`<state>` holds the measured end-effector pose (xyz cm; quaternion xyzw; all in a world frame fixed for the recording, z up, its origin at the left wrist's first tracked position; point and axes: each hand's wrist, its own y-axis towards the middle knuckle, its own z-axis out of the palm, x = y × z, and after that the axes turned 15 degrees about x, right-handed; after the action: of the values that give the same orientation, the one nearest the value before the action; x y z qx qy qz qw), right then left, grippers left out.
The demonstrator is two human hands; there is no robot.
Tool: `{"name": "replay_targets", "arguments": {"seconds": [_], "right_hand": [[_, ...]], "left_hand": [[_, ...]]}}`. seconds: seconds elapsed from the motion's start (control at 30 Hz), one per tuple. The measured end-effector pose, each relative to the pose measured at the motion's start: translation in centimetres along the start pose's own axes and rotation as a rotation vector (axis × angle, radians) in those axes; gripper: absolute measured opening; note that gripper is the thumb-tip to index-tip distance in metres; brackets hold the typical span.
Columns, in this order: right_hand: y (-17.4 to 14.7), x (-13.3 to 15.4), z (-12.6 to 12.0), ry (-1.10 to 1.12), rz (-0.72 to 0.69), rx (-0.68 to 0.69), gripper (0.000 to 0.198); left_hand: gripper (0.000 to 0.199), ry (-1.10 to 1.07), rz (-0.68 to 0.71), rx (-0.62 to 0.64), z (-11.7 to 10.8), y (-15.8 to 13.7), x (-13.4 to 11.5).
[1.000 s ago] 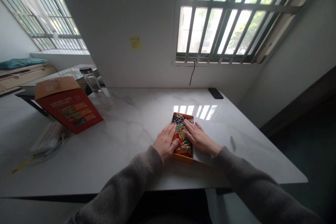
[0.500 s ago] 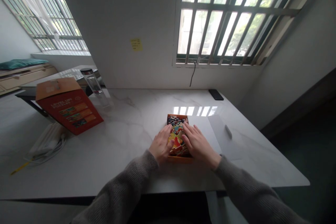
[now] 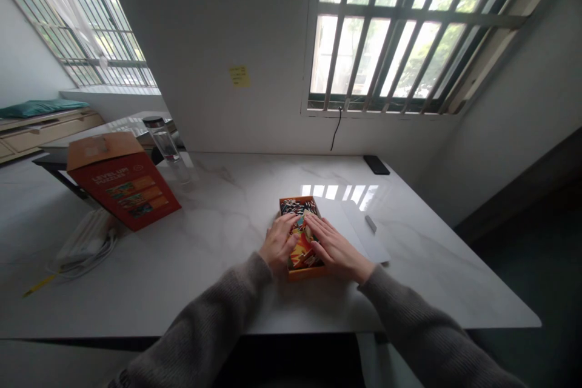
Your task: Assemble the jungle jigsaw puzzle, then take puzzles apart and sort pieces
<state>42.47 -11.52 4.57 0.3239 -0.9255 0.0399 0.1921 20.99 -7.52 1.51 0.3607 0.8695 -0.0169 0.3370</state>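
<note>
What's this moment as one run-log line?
left hand: over open rectangular orange box | right hand: over its multicoloured flat pieces | right of box: white sheet

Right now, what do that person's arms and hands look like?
The left sleeve and right sleeve are long, greyish and knitted, with fine ribbed lines, reaching to the wrists. The left hand and right hand are bare; I can see nothing worn on them.

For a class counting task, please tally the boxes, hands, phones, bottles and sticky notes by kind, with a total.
Boxes: 2 (orange box, red box)
Hands: 2 (left hand, right hand)
Phone: 1
Bottle: 1
Sticky note: 1
Total: 7
</note>
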Motion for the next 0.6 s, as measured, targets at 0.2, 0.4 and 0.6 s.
{"name": "replay_targets", "arguments": {"seconds": [0.2, 0.4, 0.6], "right_hand": [[-3.4, 2.2, 1.7, 0.075, 0.053, -0.429, 0.034], [-8.6, 3.1, 6.3, 0.165, 0.336, -0.558, 0.028], [-7.9, 1.3, 5.1, 0.427, 0.458, -0.557, 0.041]], "left_hand": [[0.039, 0.206, -0.083, 0.08, -3.3, 3.3, 5.7], [0.026, 0.258, -0.206, 0.063, -2.4, 3.5, 6.6], [0.06, 0.021, -0.1, -0.004, -1.6, 2.8, 7.0]]}}
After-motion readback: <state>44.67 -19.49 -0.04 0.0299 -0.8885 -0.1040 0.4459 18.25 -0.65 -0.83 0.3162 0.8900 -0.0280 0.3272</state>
